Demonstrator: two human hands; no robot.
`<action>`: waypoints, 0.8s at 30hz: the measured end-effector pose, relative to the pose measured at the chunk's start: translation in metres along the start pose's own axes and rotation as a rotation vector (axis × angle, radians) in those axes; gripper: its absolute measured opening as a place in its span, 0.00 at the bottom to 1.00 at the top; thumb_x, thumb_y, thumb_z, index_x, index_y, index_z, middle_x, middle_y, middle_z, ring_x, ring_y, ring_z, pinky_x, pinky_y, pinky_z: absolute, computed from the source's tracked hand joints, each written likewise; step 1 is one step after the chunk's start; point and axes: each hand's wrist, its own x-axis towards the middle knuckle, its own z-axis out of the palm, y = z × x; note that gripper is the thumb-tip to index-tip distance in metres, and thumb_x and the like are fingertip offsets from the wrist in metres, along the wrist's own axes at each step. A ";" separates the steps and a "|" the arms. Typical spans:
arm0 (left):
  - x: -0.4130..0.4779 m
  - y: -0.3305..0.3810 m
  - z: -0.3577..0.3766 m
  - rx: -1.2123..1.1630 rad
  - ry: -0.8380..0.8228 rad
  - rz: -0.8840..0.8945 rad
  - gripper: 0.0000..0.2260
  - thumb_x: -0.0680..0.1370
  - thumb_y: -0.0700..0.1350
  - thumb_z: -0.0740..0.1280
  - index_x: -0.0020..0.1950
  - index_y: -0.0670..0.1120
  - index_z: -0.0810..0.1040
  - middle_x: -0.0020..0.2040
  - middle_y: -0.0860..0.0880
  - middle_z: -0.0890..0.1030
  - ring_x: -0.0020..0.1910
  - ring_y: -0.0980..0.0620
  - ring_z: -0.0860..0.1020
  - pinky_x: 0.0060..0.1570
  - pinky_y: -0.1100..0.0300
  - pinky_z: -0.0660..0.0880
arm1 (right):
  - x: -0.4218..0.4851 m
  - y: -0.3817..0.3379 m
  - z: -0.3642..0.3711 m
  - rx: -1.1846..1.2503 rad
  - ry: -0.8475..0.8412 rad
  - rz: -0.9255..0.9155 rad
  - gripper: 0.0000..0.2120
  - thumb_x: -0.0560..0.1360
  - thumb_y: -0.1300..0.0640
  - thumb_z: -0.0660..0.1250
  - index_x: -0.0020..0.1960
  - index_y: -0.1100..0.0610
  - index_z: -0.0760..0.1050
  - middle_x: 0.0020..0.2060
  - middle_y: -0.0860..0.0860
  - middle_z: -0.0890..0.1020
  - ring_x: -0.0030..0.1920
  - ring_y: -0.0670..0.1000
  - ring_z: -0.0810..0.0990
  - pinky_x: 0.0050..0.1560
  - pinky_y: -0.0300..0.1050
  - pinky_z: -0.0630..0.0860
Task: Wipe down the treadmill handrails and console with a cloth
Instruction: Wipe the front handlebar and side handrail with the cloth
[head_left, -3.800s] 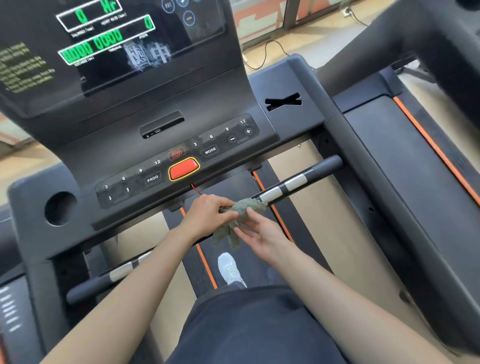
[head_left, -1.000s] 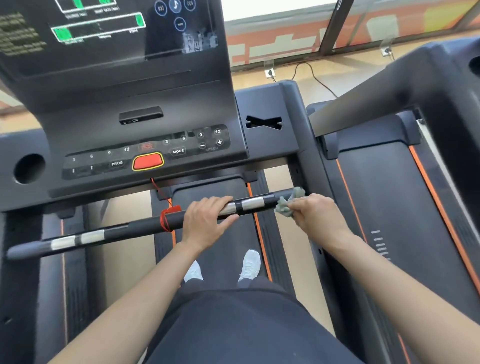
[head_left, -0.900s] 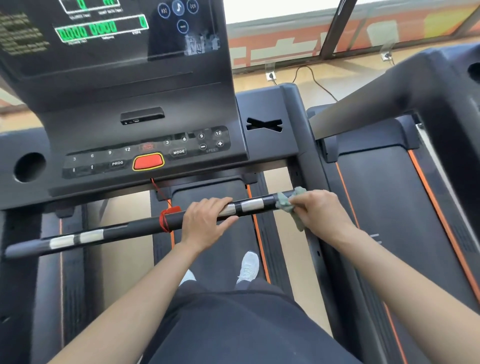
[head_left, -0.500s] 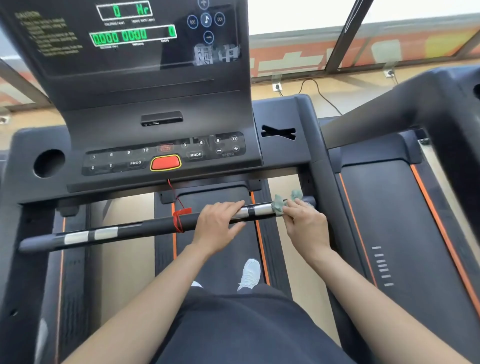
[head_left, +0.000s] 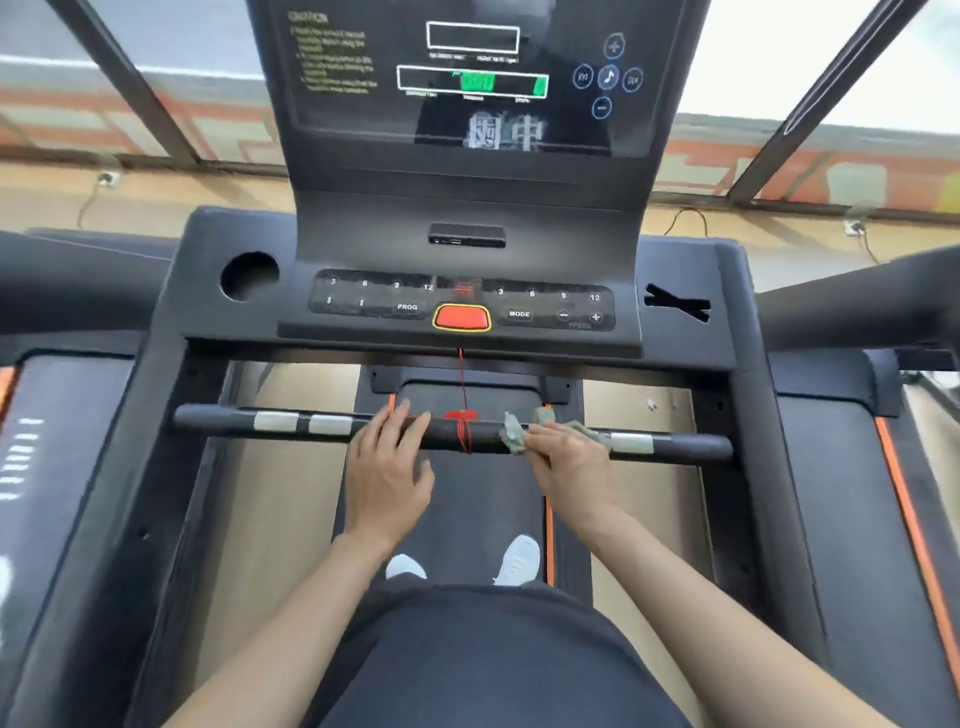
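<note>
The black front handrail (head_left: 675, 446) with silver grip patches runs across the treadmill below the console (head_left: 462, 306). My right hand (head_left: 569, 460) grips a grey-green cloth (head_left: 514, 435) wrapped on the rail, just right of the red safety clip (head_left: 461, 415). My left hand (head_left: 387, 467) rests on the rail left of the clip, fingers laid fairly straight over its top. The console has a red stop button (head_left: 462, 317), number keys and a lit screen (head_left: 472, 78) above.
A red cord (head_left: 461, 374) hangs from the console to the clip. A round cup holder (head_left: 249, 275) is at the console's left. Side rails (head_left: 748, 415) frame the belt (head_left: 467, 493). Neighbouring treadmills stand on both sides. My white shoes (head_left: 514, 561) are on the belt.
My right hand slid the cloth left along the rail, from its right end to near the red clip. My left hand moved to the clip's left side and its fingers loosened. The view tilted upward.
</note>
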 end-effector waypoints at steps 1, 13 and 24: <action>-0.004 -0.011 -0.004 0.047 -0.023 -0.065 0.28 0.70 0.44 0.72 0.71 0.47 0.76 0.74 0.43 0.72 0.73 0.38 0.69 0.68 0.43 0.67 | 0.004 -0.009 0.006 0.009 -0.011 -0.015 0.07 0.72 0.63 0.72 0.39 0.52 0.80 0.36 0.45 0.81 0.40 0.51 0.80 0.40 0.44 0.75; -0.012 -0.061 -0.013 0.019 -0.118 -0.029 0.36 0.67 0.44 0.75 0.75 0.55 0.71 0.76 0.47 0.69 0.76 0.42 0.65 0.68 0.42 0.64 | 0.060 -0.109 0.042 0.141 -0.106 -0.175 0.08 0.71 0.65 0.75 0.49 0.58 0.86 0.47 0.52 0.87 0.52 0.57 0.85 0.56 0.52 0.80; -0.022 -0.099 -0.015 -0.325 0.047 0.098 0.22 0.70 0.35 0.66 0.65 0.41 0.81 0.72 0.44 0.75 0.75 0.45 0.70 0.69 0.46 0.70 | 0.043 -0.091 0.063 -0.108 -0.189 -0.303 0.14 0.79 0.60 0.65 0.63 0.53 0.81 0.62 0.49 0.82 0.62 0.57 0.80 0.54 0.51 0.82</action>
